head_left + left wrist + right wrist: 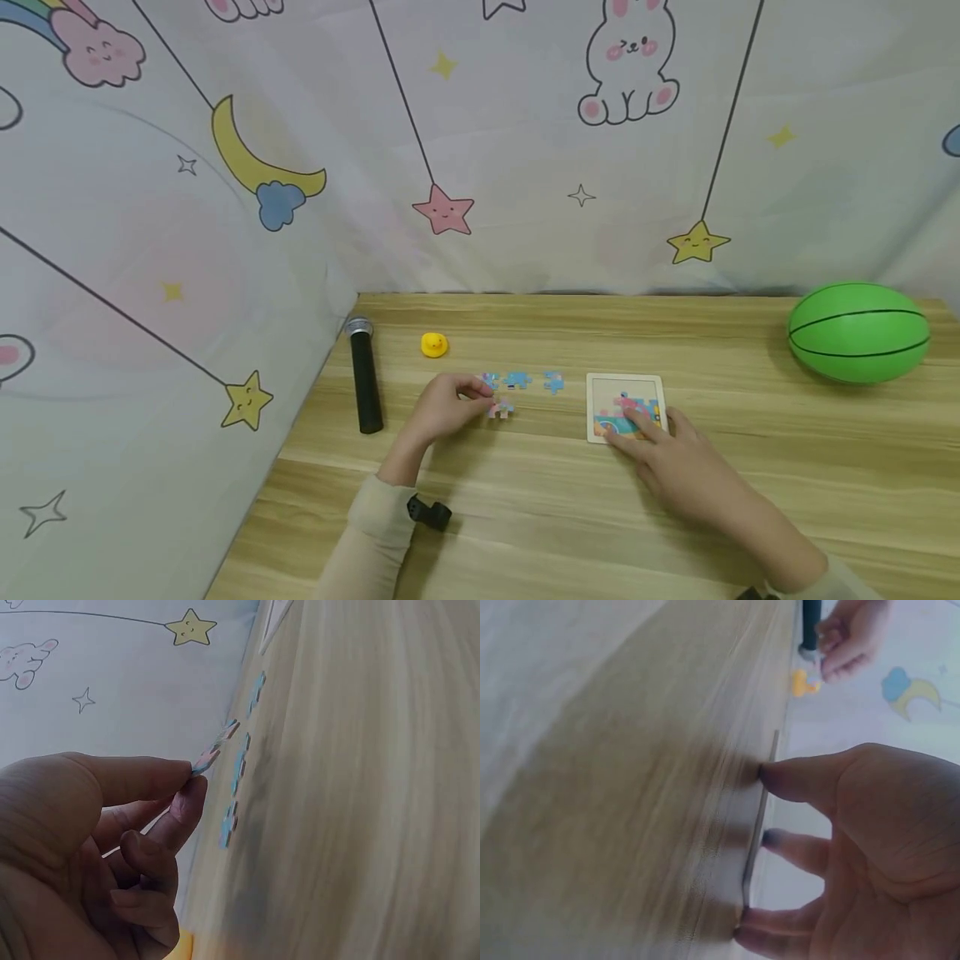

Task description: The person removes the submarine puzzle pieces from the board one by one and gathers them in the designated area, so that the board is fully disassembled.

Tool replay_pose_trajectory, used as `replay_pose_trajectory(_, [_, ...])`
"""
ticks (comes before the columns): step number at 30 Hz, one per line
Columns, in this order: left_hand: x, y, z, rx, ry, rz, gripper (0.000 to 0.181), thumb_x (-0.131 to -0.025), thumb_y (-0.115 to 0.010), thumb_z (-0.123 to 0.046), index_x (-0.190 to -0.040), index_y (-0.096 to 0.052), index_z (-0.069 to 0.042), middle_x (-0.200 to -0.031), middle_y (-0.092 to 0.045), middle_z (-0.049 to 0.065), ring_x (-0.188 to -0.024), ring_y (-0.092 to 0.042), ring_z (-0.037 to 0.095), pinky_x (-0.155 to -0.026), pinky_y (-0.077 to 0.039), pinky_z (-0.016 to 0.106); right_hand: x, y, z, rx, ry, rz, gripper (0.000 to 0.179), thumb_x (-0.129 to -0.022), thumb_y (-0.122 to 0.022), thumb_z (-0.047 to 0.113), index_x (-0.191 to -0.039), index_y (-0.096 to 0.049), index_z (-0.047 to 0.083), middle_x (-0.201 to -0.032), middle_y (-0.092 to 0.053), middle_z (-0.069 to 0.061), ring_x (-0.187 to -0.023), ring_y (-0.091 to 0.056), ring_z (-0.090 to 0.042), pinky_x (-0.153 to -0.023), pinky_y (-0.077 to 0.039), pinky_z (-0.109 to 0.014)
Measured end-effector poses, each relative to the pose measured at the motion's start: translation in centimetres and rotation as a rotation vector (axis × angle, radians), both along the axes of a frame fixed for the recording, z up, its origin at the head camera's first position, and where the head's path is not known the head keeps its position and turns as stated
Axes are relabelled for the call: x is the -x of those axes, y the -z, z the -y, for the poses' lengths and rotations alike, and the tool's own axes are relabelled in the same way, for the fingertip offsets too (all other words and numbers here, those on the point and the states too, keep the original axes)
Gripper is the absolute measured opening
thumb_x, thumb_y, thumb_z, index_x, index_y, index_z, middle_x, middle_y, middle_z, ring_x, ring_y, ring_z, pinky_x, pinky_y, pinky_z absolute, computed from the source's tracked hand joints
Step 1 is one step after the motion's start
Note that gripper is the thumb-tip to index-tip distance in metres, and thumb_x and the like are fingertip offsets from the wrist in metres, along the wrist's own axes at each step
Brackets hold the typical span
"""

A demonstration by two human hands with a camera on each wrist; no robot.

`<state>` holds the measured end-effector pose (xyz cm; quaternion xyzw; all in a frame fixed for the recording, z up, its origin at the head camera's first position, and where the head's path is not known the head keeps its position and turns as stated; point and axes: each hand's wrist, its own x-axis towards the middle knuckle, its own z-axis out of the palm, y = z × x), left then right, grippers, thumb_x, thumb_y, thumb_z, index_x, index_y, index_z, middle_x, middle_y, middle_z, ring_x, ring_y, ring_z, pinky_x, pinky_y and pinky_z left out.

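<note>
Puzzle (604, 392), partly filled, lies on desk (525, 517). Step seems to be adding pieces; next move likely calls for carrying held piece (216, 748) across and turning it to fit. Left hand (442, 408) pinches piece between thumb and fingertip, near three loose pieces (517, 380). Right hand (678, 467) palm down, fingers apart, tips resting on puzzle.

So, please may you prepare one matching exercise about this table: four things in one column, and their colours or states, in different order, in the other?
Things:
1. Puzzle tray
2. Lifted puzzle piece
3. Toy duck
4. Ball

Colours or states:
A. Pinched by the left hand
B. Yellow
C. Green with black lines
D. Touched by the right hand

Pairs: 1-D, 2-A, 3-B, 4-C
</note>
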<state>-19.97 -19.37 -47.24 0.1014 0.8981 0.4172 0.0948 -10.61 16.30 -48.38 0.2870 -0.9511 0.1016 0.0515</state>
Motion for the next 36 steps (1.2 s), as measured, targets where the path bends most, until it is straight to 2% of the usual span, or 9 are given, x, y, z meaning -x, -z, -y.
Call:
replay_pose_trajectory(5, [0.0, 0.6, 1.4, 0.025, -0.042, 0.035, 0.005, -0.095, -0.078, -0.016, -0.097, -0.079, -0.011, -0.088, -0.072, -0.003, -0.082, -0.064, 0.016, -0.075, -0.052, 0.034, 0.3, 0.2, -0.1, 0.0, -0.021, -0.021, 0.049, -0.094, -0.075, 0.018, -0.142, -0.066, 0.022, -0.146, -0.056, -0.023, -0.115, -0.053, -0.062, -0.098, -0.045, -0.067])
replay_pose_trajectory(10, [0.2, 0.9, 2.1, 0.027, -0.067, 0.068, 0.005, -0.095, -0.078, -0.015, -0.097, -0.079, -0.01, -0.088, -0.072, -0.002, -0.081, -0.064, 0.016, -0.074, -0.052, 0.033, 0.5, 0.5, -0.3, 0.006, -0.036, -0.033, 0.05, -0.093, -0.077, 0.019, -0.142, -0.066, 0.021, -0.144, -0.057, -0.024, -0.115, -0.054, -0.06, -0.098, -0.044, -0.066])
replay_pose_trajectory(21, [0.8, 1.5, 2.3, 0.059, -0.047, 0.034, 0.004, -0.095, -0.078, -0.015, -0.097, -0.08, -0.012, -0.088, -0.072, -0.003, -0.081, -0.065, 0.014, -0.077, -0.053, 0.034, 0.4, 0.3, -0.2, 0.009, 0.002, -0.013, 0.051, -0.093, -0.078, 0.021, -0.142, -0.066, 0.025, -0.146, -0.057, -0.022, -0.114, -0.053, -0.061, -0.093, -0.047, -0.068])
replay_pose_trajectory(25, [0.8, 1.1, 2.0, 0.051, -0.052, 0.022, 0.005, -0.095, -0.077, -0.015, -0.098, -0.079, -0.012, -0.09, -0.072, -0.003, -0.084, -0.065, 0.014, -0.08, -0.054, 0.036, 0.3, 0.3, -0.2, 0.016, 0.018, 0.001, 0.053, -0.092, -0.078, 0.022, -0.143, -0.065, 0.026, -0.147, -0.056, -0.022, -0.116, -0.052, -0.061, -0.09, -0.048, -0.07])
replay_pose_trajectory(29, [0.8, 0.6, 1.2, 0.058, -0.044, -0.009, 0.005, -0.095, -0.078, -0.017, -0.098, -0.079, -0.013, -0.09, -0.072, -0.004, -0.085, -0.064, 0.014, -0.081, -0.053, 0.037, 0.2, 0.1, -0.4, 0.03, 0.027, 0.013, 0.052, -0.093, -0.078, 0.022, -0.143, -0.065, 0.024, -0.148, -0.054, -0.023, -0.12, -0.052, -0.062, -0.093, -0.047, -0.07])
replay_pose_trajectory(32, [0.8, 0.1, 0.4, 0.042, -0.017, -0.014, 0.006, -0.096, -0.077, -0.019, -0.099, -0.078, -0.014, -0.089, -0.071, -0.004, -0.08, -0.065, 0.016, -0.075, -0.053, 0.035, 0.2, 0.0, -0.5, 0.045, 0.04, 0.031, 0.051, -0.093, -0.077, 0.023, -0.142, -0.066, 0.023, -0.15, -0.052, -0.024, -0.124, -0.05, -0.062, -0.096, -0.044, -0.071])
replay_pose_trajectory(36, [0.8, -0.6, -0.9, -0.02, 0.03, 0.024, 0.011, -0.097, -0.075, -0.02, -0.104, -0.077, -0.011, -0.09, -0.07, -0.001, -0.07, -0.07, 0.023, -0.063, -0.055, 0.031, 0.2, 0.1, -0.7, 0.054, 0.062, 0.045, 0.051, -0.092, -0.077, 0.022, -0.142, -0.066, 0.024, -0.148, -0.053, -0.026, -0.124, -0.05, -0.061, -0.094, -0.043, -0.074])
